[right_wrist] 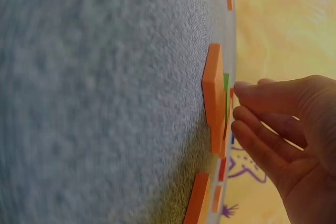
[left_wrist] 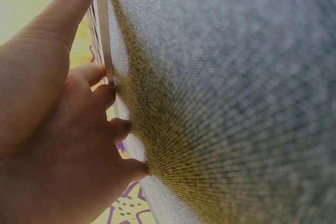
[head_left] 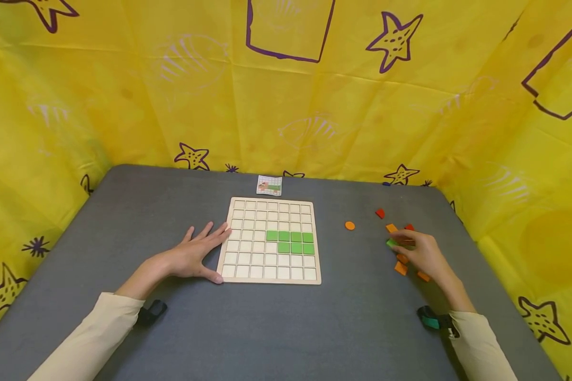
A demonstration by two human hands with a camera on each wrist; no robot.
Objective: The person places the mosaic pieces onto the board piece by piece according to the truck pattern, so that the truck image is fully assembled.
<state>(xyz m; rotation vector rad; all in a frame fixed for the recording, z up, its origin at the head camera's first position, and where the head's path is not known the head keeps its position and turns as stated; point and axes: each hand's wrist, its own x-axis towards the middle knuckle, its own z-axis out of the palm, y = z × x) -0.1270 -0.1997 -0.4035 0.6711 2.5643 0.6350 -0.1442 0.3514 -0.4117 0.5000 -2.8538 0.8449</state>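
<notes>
A pale wooden grid board (head_left: 269, 280) lies on the table, with several green square tiles (head_left: 296, 236) set in two rows at its right side. My left hand (head_left: 195, 256) spreads its fingers along the board's left edge, thumb at the lower corner and fingertips at the rim. On the right, my right hand (head_left: 421, 254) reaches over a scatter of small pieces, its thumb and fingers slightly apart. Just by those fingertips sits a green piece (head_left: 391, 243). In the right wrist view the green piece (right_wrist: 226, 82) shows partly behind an orange piece (right_wrist: 212, 82), with the fingertips just above.
Several orange pieces (head_left: 401, 268) and red pieces (head_left: 380, 213) surround the right hand. An orange disc (head_left: 350, 225) lies between board and pile. Behind the board is a small picture card (head_left: 269, 186). A yellow patterned cloth (head_left: 286, 95) hangs around the grey table (head_left: 286, 328).
</notes>
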